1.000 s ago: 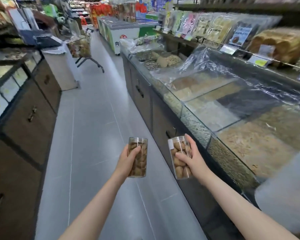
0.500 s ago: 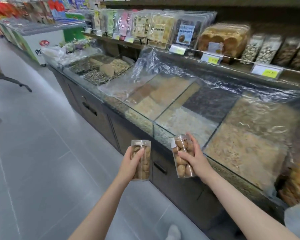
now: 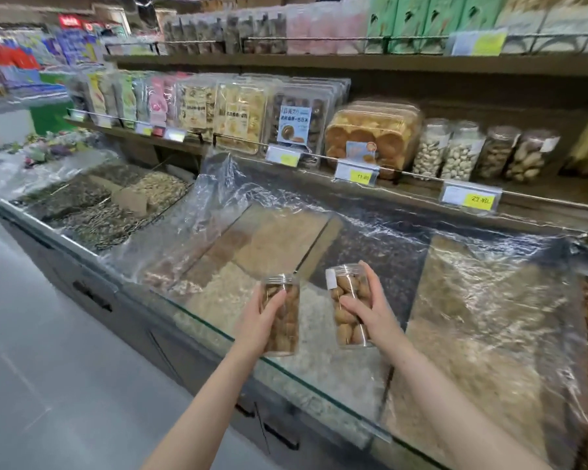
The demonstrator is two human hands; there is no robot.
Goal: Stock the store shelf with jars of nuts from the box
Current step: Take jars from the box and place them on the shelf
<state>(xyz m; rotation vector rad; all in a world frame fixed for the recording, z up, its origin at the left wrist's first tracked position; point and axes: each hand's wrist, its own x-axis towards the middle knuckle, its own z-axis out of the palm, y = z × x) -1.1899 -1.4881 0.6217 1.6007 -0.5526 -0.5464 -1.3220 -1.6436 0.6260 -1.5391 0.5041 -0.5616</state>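
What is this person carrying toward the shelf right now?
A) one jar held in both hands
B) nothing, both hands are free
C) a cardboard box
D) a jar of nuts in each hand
D: the left hand grips one clear jar of nuts and the right hand grips another jar, both held upright above the glass counter.

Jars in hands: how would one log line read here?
left hand: holds nut jar | right hand: holds second jar | over glass counter | unshelved
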